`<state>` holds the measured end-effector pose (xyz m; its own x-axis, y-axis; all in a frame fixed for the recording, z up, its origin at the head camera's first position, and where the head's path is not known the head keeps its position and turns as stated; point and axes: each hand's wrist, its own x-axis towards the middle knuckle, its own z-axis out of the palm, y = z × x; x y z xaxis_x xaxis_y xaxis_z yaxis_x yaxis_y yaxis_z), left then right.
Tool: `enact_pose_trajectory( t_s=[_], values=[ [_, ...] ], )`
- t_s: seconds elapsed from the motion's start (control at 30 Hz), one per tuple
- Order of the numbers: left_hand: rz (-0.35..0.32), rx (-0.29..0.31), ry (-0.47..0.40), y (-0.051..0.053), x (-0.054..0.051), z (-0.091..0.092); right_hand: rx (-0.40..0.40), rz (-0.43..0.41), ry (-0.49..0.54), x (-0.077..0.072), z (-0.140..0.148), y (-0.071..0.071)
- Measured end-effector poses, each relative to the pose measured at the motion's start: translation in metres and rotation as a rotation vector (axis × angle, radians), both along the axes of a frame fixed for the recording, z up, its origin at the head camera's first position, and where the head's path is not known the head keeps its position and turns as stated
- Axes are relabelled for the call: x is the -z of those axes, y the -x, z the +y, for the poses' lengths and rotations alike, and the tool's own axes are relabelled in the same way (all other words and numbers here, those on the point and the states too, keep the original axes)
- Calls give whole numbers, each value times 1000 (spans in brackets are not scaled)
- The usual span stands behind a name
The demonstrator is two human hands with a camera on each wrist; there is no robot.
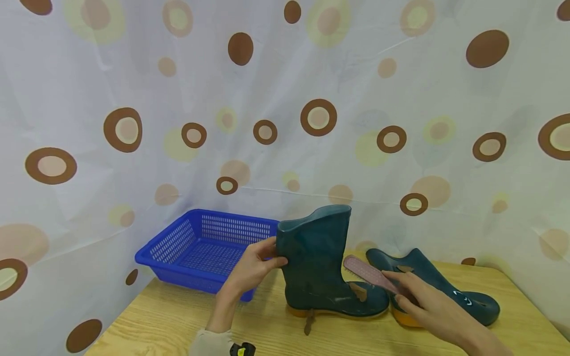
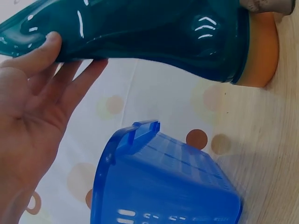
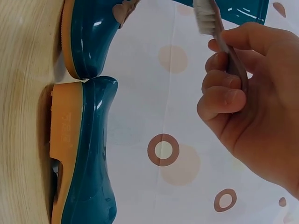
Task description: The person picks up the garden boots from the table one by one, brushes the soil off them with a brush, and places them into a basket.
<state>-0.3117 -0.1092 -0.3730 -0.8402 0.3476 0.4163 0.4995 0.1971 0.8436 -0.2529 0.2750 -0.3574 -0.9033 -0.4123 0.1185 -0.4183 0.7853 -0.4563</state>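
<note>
A dark teal rubber boot (image 1: 311, 262) with an orange sole stands upright on the table. My left hand (image 1: 255, 267) grips the back edge of its shaft, thumb on the near side, as the left wrist view shows of the hand (image 2: 37, 93) too. Brown mud-like patches (image 1: 358, 291) cover part of the boot's instep, and a brown lump (image 1: 308, 324) sits by its heel. In my right hand (image 1: 427, 309) is a pink scrubbing brush (image 1: 369, 273), held by the handle near the instep. Its white bristles (image 3: 205, 17) show in the right wrist view, apart from the boot.
The second boot (image 1: 438, 282) lies on its side to the right, with a brown patch on its shaft. A blue slotted plastic basket (image 1: 187, 282) stands at the back left of the wooden table (image 1: 178, 326). Behind hangs a dotted white curtain (image 1: 276, 84).
</note>
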Motion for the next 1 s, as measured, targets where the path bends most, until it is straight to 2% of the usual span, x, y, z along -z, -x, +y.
enact_pose_trajectory(
  t_s=[0.1,0.27,0.47,0.6,0.83,1.0],
  values=[
    [35,-71,-23,1,2,5,4,-94,25,1,1,2],
    [101,-201,-75,4,5,13,-9,-185,60,2,-1,4],
    [182,-289,-106,4,5,21,-88,-332,169,6,-9,4],
    [221,-356,-112,3,5,23,-78,-333,156,10,-14,4],
    [188,-431,-156,4,6,22,-72,-339,161,13,-22,4],
    [250,-483,-131,4,6,25,-69,-336,169,15,-26,5]
  ],
)
